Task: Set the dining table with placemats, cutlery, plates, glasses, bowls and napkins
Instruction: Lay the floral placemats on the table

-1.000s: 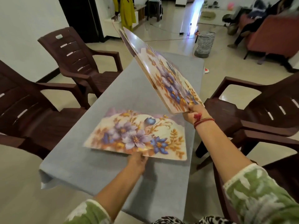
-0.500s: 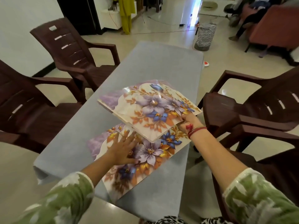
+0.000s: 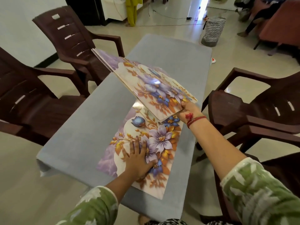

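A glossy floral placemat (image 3: 162, 140) lies flat on the grey table (image 3: 100, 119); at its 12 o'clock a tilted placemat stack (image 3: 146, 85) overlaps it, raised

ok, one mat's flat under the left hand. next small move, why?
Probably lift the left hand off the flat floral placemat and take the top sheet from the tilted stack of floral placemats gripped by the right hand: the laid mat lies flat, and the far end of the grey table shows no mat.

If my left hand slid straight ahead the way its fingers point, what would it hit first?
Probably nothing solid soon: the left hand lies flat on the laid placemat, fingers pointing up the table. Ahead is more mat, then the lifted stack of placemats, which seems to hang above its path.
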`<state>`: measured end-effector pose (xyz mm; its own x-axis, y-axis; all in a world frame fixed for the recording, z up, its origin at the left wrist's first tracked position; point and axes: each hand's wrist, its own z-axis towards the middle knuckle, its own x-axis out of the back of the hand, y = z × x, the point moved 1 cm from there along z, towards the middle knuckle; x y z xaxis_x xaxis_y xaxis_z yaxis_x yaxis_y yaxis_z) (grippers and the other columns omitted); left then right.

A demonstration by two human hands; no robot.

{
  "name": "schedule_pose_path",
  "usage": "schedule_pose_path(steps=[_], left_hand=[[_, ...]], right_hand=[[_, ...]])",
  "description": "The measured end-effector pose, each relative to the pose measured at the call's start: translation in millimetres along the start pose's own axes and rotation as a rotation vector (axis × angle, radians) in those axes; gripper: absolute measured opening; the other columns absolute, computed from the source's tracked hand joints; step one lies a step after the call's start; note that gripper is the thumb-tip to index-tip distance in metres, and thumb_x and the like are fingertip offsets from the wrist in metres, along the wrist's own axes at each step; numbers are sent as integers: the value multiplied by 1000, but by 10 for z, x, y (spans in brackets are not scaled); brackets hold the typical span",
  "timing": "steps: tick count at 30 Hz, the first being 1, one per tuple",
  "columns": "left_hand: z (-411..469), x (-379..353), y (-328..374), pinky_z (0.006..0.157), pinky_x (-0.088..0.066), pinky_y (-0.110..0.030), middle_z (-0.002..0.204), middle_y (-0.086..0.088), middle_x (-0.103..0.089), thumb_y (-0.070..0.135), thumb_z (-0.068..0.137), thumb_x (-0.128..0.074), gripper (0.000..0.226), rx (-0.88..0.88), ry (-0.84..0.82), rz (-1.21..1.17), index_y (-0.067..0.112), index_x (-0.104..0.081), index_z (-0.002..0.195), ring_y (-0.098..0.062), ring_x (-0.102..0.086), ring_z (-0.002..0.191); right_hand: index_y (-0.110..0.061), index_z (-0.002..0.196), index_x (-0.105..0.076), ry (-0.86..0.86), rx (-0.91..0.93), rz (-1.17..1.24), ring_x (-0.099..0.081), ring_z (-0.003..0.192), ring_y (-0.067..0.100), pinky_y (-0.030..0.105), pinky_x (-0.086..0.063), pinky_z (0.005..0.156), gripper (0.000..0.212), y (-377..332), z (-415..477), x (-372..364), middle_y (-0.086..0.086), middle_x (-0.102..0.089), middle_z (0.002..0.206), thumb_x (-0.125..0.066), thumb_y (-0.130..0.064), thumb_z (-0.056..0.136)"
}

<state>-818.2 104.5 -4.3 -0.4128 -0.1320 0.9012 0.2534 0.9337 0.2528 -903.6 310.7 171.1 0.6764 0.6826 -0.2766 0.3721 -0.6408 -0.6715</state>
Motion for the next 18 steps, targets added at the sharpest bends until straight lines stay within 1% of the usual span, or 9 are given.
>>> schedule_pose_path(steps=[3,6,8,10,12,13,14,16,18], left_hand=[[-50,-106,132,107,18,-57,146,-2,41,88,66,-1,104,-7,-16,-10,28,26,147,-26,39,131],[-66,-167,177,105,20,-56,143,0,45,88,63,9,103,35,10,-28,29,30,144,-27,38,132],[-83,-175,209,104,22,-56,141,1,47,89,59,14,105,49,-19,-47,27,32,142,-26,38,133],[-43,-111,176,107,20,-54,144,3,41,86,72,-1,99,71,-30,-102,25,26,145,-23,33,136],[-7,167,122,117,1,-47,157,2,11,59,95,-29,76,105,73,-445,18,-1,153,-23,11,146],[-15,391,75,116,-17,-38,158,-5,-14,40,100,-36,60,132,222,-684,12,-20,150,-26,-9,147],[3,632,-9,105,-36,-28,147,-9,-34,24,103,-38,46,188,305,-961,8,-31,145,-26,-28,140],[16,1082,-123,78,-50,-21,128,-4,-47,13,104,-33,36,365,252,-1485,3,-41,138,-25,-46,126],[124,1329,-351,84,-50,-31,131,-7,-53,26,103,-41,29,408,93,-1584,8,-58,118,-28,-54,119]], right_hand=[[-1,106,-54,-41,-13,108,-46,129,28,38,-32,109,28,30,-10,5,22,-60,112,-27,2,100],[-6,130,-47,-39,-17,113,-47,128,30,41,-33,110,37,88,122,81,19,-49,138,-29,3,99],[-5,135,-45,-50,-37,97,-48,128,31,43,-36,108,41,131,199,150,17,-47,140,-32,3,97],[-5,136,-46,-82,-44,111,-52,125,30,42,-41,104,40,137,219,240,15,-50,138,-34,0,98],[-5,131,-50,-128,-20,102,-60,113,29,35,-55,86,33,130,131,338,16,-59,127,-36,-8,101],[-4,124,-54,-168,1,102,-67,99,26,34,-59,71,29,116,88,393,16,-66,115,-37,-12,102],[-4,121,-56,-235,30,107,-70,87,24,33,-59,61,28,115,81,448,15,-70,105,-38,-14,102],[-4,127,-54,-329,105,77,-70,88,23,36,-60,67,32,116,100,561,14,-68,110,-41,-17,101],[-8,123,-56,-341,187,0,-70,87,20,33,-59,68,28,130,132,668,10,-69,106,-42,-14,99]])
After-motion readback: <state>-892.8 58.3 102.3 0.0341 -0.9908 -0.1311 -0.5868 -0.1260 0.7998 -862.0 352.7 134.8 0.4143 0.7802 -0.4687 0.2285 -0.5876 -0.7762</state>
